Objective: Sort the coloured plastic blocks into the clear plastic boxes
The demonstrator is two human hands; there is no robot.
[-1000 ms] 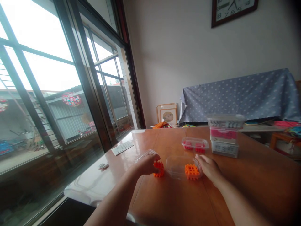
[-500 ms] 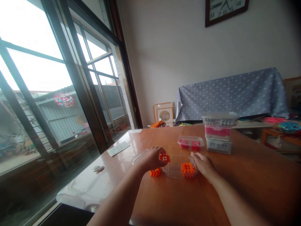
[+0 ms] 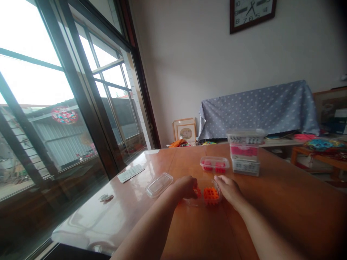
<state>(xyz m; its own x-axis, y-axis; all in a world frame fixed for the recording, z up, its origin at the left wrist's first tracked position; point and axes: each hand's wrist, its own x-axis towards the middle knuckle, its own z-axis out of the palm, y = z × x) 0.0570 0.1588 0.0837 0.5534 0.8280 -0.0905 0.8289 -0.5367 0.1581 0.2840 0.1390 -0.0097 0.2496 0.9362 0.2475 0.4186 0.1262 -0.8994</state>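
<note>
My left hand (image 3: 187,187) is closed on an orange lattice piece (image 3: 198,192), which it holds inside the left part of a clear plastic container (image 3: 193,203). Another orange lattice block (image 3: 211,195) sits in the right part of that container. My right hand (image 3: 227,187) is at the container's right end, its fingers pressed together on the rim. A clear lid (image 3: 159,184) lies on the table to the left, beyond my left forearm.
Behind the container, a clear box (image 3: 214,164) holds pink-red pieces. Stacked boxes (image 3: 245,153) stand to its right. A printed card (image 3: 131,173) and a small crumpled item (image 3: 106,198) lie on the table (image 3: 197,231) at the left.
My left hand has moved right and down with the orange piece, from above the container's left side into it. The view has shifted slightly, and more of the lid shows.
</note>
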